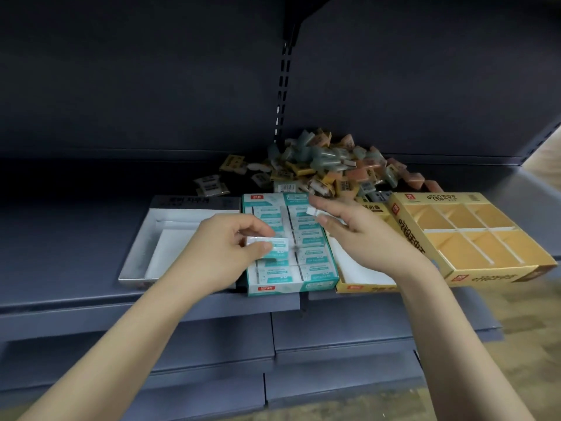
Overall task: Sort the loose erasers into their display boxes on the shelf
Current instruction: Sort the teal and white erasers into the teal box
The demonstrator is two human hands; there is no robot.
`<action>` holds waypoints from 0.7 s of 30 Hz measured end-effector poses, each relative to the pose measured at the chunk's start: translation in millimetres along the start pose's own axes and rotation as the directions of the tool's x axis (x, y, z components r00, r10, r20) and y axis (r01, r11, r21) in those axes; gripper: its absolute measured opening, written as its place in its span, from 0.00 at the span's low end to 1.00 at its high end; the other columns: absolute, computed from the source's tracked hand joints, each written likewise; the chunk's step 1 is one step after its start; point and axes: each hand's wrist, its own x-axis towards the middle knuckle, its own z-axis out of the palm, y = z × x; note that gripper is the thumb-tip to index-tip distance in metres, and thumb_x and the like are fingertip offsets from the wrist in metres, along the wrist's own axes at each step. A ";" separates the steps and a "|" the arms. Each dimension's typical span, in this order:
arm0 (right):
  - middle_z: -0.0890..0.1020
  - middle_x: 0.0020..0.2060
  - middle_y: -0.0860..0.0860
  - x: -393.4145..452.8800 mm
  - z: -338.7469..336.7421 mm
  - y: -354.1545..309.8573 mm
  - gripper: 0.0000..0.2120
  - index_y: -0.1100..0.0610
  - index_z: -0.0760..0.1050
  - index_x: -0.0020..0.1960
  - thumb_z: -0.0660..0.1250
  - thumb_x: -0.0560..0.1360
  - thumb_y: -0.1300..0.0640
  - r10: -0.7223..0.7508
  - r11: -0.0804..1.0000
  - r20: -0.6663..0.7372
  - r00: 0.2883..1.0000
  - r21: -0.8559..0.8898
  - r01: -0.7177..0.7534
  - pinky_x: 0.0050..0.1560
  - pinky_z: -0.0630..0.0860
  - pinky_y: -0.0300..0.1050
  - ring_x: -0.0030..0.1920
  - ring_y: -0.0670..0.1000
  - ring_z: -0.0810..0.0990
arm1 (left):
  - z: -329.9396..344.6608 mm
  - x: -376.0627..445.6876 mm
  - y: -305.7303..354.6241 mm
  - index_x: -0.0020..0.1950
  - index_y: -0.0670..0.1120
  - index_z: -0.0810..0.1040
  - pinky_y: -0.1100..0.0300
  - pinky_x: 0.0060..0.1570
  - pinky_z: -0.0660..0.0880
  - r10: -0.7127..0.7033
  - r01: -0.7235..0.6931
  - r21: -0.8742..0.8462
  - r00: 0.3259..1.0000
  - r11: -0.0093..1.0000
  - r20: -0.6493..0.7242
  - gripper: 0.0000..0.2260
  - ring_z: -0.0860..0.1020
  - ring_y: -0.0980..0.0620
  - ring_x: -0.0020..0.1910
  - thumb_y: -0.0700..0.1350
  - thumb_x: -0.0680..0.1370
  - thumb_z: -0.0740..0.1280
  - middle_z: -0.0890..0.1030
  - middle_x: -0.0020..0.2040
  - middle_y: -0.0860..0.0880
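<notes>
Bare forearms are extended over a dark blue-grey shelf (76, 226) beneath a dim back panel. One teal-labelled eraser (274, 246) is pinched in the left hand (224, 253) above the teal display box (291, 244); a small white eraser (312, 211) is pinched in the right hand (355, 235). Box lettering is blurred. Loose erasers (328, 165) are heaped behind, between a white box (142, 247) and yellow boxes (473, 238).

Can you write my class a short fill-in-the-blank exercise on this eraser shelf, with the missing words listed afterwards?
1. The left hand pinches an eraser over the ____ box.
2. The white box sits ____ of the teal box.
3. The loose erasers are piled ____ the boxes.
4. The divided yellow box holds ____ erasers.

Missing words: teal; left; behind; no
</notes>
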 end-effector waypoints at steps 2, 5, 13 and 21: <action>0.69 0.67 0.48 -4.6 2.9 3.9 0.20 0.49 0.63 0.73 0.56 0.81 0.55 0.003 1.000 -0.028 1.000 0.007 -0.003 0.57 0.57 0.23 0.65 0.41 0.65 | 8.5 -0.1 -1.0 0.43 0.54 0.80 0.62 0.51 0.77 0.026 -0.025 0.072 1.000 0.997 -0.013 0.07 0.79 0.52 0.46 0.41 0.73 0.71 0.81 0.45 0.57; 0.70 0.65 0.46 -10.6 5.3 5.7 0.23 0.49 0.64 0.72 0.62 0.79 0.56 -0.026 0.999 -0.059 0.998 -0.040 0.023 0.53 0.58 0.18 0.65 0.41 0.66 | 18.8 -1.7 -2.0 0.50 0.52 0.80 0.73 0.42 0.66 0.160 -0.151 0.332 0.987 0.931 0.002 0.05 0.71 0.61 0.40 0.44 0.76 0.68 0.77 0.46 0.57; 0.76 0.59 0.40 -20.2 3.4 2.9 0.17 0.49 0.75 0.63 0.69 0.74 0.56 -0.095 0.982 -0.056 0.994 -0.169 0.084 0.57 0.60 0.26 0.60 0.37 0.69 | 16.2 -1.6 -7.5 0.57 0.53 0.80 0.56 0.48 0.58 0.370 -0.324 0.755 0.922 0.570 0.115 0.12 0.69 0.47 0.54 0.53 0.76 0.65 0.77 0.56 0.51; 0.73 0.52 0.40 -21.9 1.4 4.1 0.16 0.49 0.77 0.60 0.70 0.73 0.58 -0.107 0.977 -0.051 0.993 -0.192 0.096 0.52 0.60 0.19 0.53 0.39 0.70 | 5.8 -4.0 -14.3 0.45 0.55 0.85 0.56 0.38 0.62 0.385 -0.335 0.800 0.912 0.498 0.142 0.11 0.76 0.46 0.40 0.54 0.66 0.67 0.81 0.45 0.51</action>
